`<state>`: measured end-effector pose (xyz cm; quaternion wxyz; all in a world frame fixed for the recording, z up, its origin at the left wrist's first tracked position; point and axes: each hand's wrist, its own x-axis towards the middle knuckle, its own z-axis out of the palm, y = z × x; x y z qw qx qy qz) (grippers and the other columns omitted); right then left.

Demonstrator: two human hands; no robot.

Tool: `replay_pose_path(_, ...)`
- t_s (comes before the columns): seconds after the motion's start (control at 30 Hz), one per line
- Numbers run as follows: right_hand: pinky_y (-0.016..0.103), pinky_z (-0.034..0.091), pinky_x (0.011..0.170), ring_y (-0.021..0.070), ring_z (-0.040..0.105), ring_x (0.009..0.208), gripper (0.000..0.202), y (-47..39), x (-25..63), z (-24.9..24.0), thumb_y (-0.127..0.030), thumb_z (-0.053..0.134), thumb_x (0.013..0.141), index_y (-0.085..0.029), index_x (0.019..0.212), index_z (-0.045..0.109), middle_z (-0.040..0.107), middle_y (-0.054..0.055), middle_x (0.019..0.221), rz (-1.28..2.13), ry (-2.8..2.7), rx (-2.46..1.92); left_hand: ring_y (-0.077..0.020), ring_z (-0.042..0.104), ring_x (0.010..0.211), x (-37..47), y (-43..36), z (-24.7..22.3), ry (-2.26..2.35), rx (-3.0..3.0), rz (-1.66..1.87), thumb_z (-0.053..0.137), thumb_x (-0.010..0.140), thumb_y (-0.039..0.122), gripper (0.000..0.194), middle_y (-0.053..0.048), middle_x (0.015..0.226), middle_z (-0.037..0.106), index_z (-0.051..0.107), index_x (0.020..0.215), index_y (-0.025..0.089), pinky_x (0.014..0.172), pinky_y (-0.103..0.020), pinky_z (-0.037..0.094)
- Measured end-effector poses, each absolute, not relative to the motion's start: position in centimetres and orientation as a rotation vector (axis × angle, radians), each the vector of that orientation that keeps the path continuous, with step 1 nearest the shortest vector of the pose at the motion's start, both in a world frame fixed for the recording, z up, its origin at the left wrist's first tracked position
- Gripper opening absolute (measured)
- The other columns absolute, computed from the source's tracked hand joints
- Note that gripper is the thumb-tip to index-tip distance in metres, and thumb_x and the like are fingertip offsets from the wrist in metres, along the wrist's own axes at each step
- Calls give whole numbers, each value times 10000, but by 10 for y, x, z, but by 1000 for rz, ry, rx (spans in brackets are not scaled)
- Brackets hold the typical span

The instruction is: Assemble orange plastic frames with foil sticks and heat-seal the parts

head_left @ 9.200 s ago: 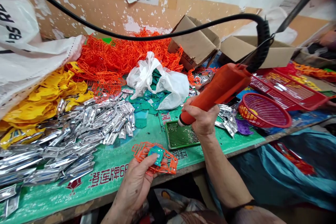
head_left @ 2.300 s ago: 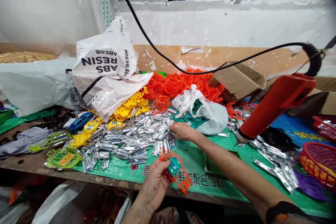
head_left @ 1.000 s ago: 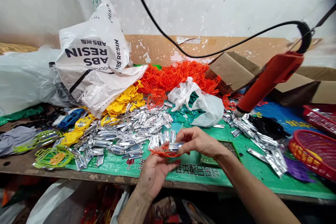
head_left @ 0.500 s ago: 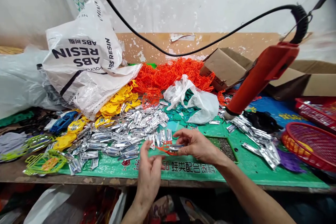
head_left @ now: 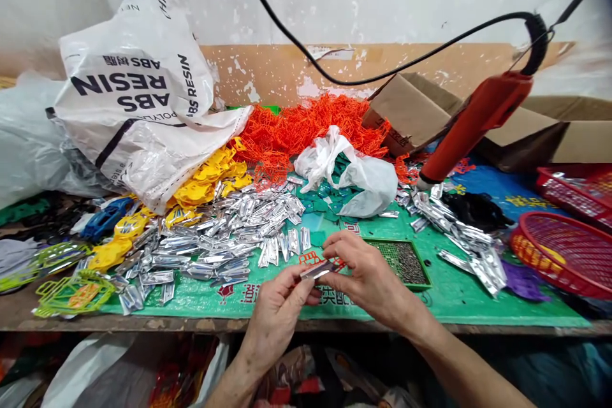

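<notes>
Both my hands meet over the front of the green mat (head_left: 201, 301). My left hand (head_left: 277, 306) pinches the left end of a shiny silver piece (head_left: 317, 269) between thumb and fingers. My right hand (head_left: 366, 277) grips the other end of that piece together with an orange lattice plastic frame (head_left: 310, 258). Its fingers partly hide the frame, so how the two parts fit together cannot be seen. Just behind my hands a short row of silver pieces (head_left: 284, 245) lies on the mat, joining a larger silver heap (head_left: 201, 245).
A red electric screwdriver (head_left: 471, 124) hangs at the right on a black cable. A green tray (head_left: 428, 271) of small screws lies beside my right hand. Behind are an orange frame pile (head_left: 306, 127), a white bag (head_left: 370, 185) and a cardboard box (head_left: 411, 111); red baskets (head_left: 568, 255) stand at right.
My left hand was spread beside the parts and now has closed on the silver piece. Both hands have come together, and the silver piece is turned at an angle. The view has shifted slightly.
</notes>
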<state>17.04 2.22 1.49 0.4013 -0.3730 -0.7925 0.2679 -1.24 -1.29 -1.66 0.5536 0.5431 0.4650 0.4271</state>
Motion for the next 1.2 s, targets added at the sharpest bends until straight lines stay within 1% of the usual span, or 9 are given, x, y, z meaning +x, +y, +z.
replay_pose_path(0.07,291,416,739,182,551,844,133,21,174,11,-123,751,822,-165,867,633,597,26,884,680,-1981,-953,-163,700,804,-11,-15,-20,1074,1241,1028,591,918,365,239,-21,980,749,719,1052,214,744,-258,587)
replay_pose_path(0.13,297,411,719,183,539,815,88,20,176,7,-144,725,850,-177,872,647,590,19,846,669,-1981,-964,-165,705,811,-9,-15,-24,1067,1218,1054,597,916,364,248,-25,1010,751,713,1079,216,755,-263,590)
replay_pose_path(0.2,302,407,701,189,526,808,60,18,177,4,-140,683,882,-186,914,662,574,25,833,583,-1994,-952,-160,713,791,-8,-16,-26,1072,1218,1079,601,916,353,248,-24,1003,756,706,1097,220,749,-256,592)
replay_pose_path(0.3,309,400,686,183,505,783,73,12,177,2,-140,649,908,-183,965,660,565,32,822,430,-2006,-895,-150,719,777,-8,-17,-28,1061,1286,1102,599,923,312,217,-11,969,762,704,1096,234,744,-237,587)
replay_pose_path(0.47,324,413,687,182,478,781,66,-2,178,4,-80,642,896,-128,937,626,580,61,819,215,-1987,-805,-142,717,845,-10,-21,-23,1017,1558,1171,580,932,217,214,6,999,756,691,1107,267,781,-221,569)
replay_pose_path(0.63,362,467,747,209,505,843,128,-11,182,2,-49,657,872,-81,995,640,617,102,854,61,-1951,-750,-120,714,882,-12,-22,-18,1008,1859,1227,589,906,131,267,21,1000,764,667,1120,270,805,-175,542)
replay_pose_path(0.8,403,458,765,236,563,865,93,-16,184,4,-116,685,877,-109,968,666,664,86,823,-116,-1915,-771,-119,721,869,-15,-24,-15,946,2032,1246,594,892,105,293,6,987,765,650,1131,266,809,-167,545)
replay_pose_path(0.97,398,462,755,211,596,821,53,-20,187,4,-179,651,911,-156,956,666,687,50,777,-163,-1912,-757,-144,723,923,-18,-25,-14,830,2101,1197,567,894,82,336,-21,1020,762,618,1171,266,835,-208,565)
replay_pose_path(1.2,371,475,774,191,618,816,36,-24,188,3,-168,656,905,-167,933,677,693,35,767,-192,-1907,-752,-134,713,955,-21,-24,-15,760,2241,1199,550,864,29,378,-56,1023,753,585,1186,224,876,-191,550)
